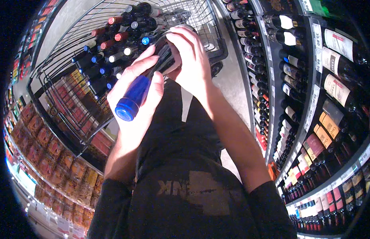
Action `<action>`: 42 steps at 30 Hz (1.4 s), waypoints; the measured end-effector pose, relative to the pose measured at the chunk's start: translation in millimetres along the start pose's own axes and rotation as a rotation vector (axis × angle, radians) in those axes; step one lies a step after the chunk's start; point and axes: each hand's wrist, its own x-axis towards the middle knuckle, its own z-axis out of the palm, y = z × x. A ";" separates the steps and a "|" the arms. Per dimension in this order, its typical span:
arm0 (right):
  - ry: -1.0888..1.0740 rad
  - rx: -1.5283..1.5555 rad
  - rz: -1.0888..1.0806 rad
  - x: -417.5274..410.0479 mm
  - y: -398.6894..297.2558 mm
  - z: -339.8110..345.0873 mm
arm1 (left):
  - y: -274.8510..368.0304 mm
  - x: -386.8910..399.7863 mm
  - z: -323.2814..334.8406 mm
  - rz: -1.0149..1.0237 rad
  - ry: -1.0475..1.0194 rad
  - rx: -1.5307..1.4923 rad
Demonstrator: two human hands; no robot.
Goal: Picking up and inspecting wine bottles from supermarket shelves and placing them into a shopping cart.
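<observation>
A dark wine bottle with a blue capsule (pixel 133 95) points its neck towards me. My left hand (pixel 134 86) is closed round the neck, thumb on one side and fingers on the other. Farther down, my right hand (pixel 188 56) grips the bottle's body, its fingers curled over the far side. Just beyond both hands is a wire shopping cart (pixel 92 15) holding many wine bottles with their tops up. Their capsules are red, white, grey and blue; one blue-topped bottle (pixel 146 40) stands close to my hands. The held bottle's base is largely hidden by my right hand.
Shelves of wine bottles (pixel 337 86) with price strips (pixel 317 44) rise on the right. At the left are racks of packaged goods (pixel 53 149), near the cart's black rim (pixel 38 104). Grey floor (pixel 237 86) shows between the cart and the right shelves.
</observation>
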 end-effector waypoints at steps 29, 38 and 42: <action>0.234 0.684 0.846 52.0 -29.3 -124.5 | -53.7 2.9 58.9 -0.656 -0.538 -0.594; 0.437 1.242 0.817 20.0 -22.0 -163.1 | -58.5 -14.6 65.2 -0.904 -0.727 -0.826; 0.407 1.435 0.679 2.7 -11.2 -176.6 | -93.0 -51.2 85.9 -1.156 -0.901 -1.222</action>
